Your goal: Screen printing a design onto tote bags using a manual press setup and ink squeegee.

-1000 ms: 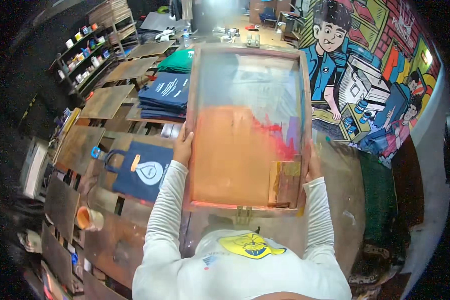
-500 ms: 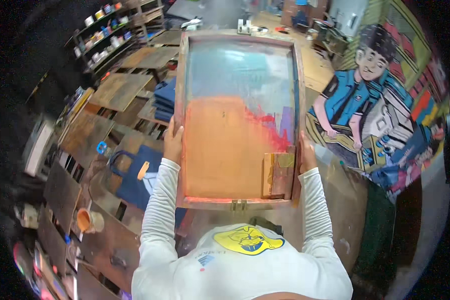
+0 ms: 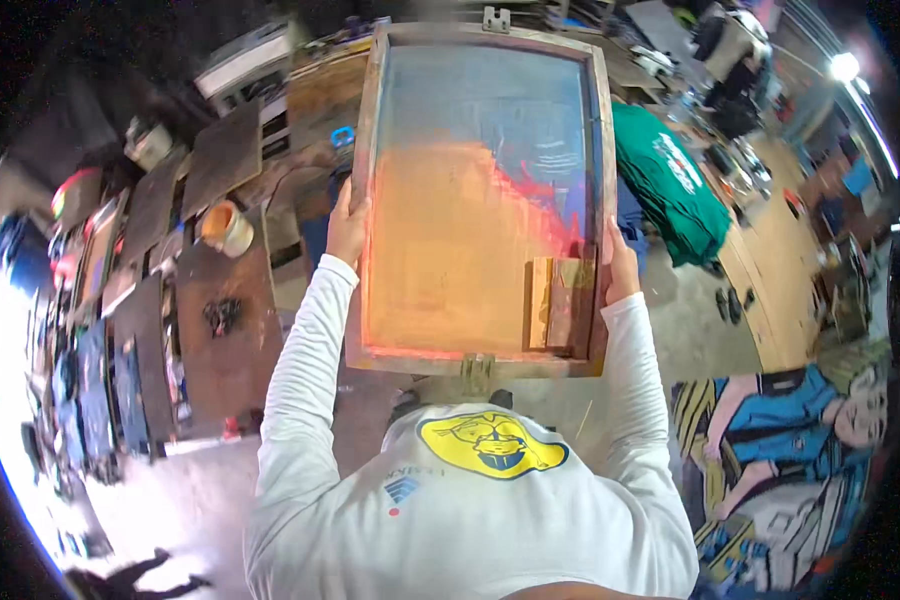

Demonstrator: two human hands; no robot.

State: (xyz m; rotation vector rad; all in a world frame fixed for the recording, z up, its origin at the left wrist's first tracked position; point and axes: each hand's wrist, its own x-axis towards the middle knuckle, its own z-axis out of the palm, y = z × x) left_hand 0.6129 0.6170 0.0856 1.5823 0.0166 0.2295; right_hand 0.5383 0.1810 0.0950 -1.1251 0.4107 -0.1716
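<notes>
A wooden-framed printing screen [image 3: 440,240] is held up in front of me, its mesh stained orange low down, red along the border, and blue-grey above. My left hand [image 3: 346,232] grips the frame's left side, thumb along the edge. At the right side my right hand [image 3: 621,265] is closed on the frame in the same way. Inside the frame, at the lower right corner, rests a wooden squeegee [image 3: 541,303]. Metal hinge plates [image 3: 478,370] sit on the near rail, and another metal fitting [image 3: 496,18] tops the far rail.
Brown boards [image 3: 220,330] stand in rows to the left, carrying an orange-stained tub [image 3: 227,230] and a blue tape ring [image 3: 342,137]. Beyond the frame's right side lies green cloth [image 3: 670,180]. A painted mural [image 3: 780,460] is at the lower right, near dark shoes [image 3: 735,304].
I have turned rightward with the screen still in both hands; the mural has swung to the lower right and the green cloth has come into view. The screen sits slightly higher in the picture.
</notes>
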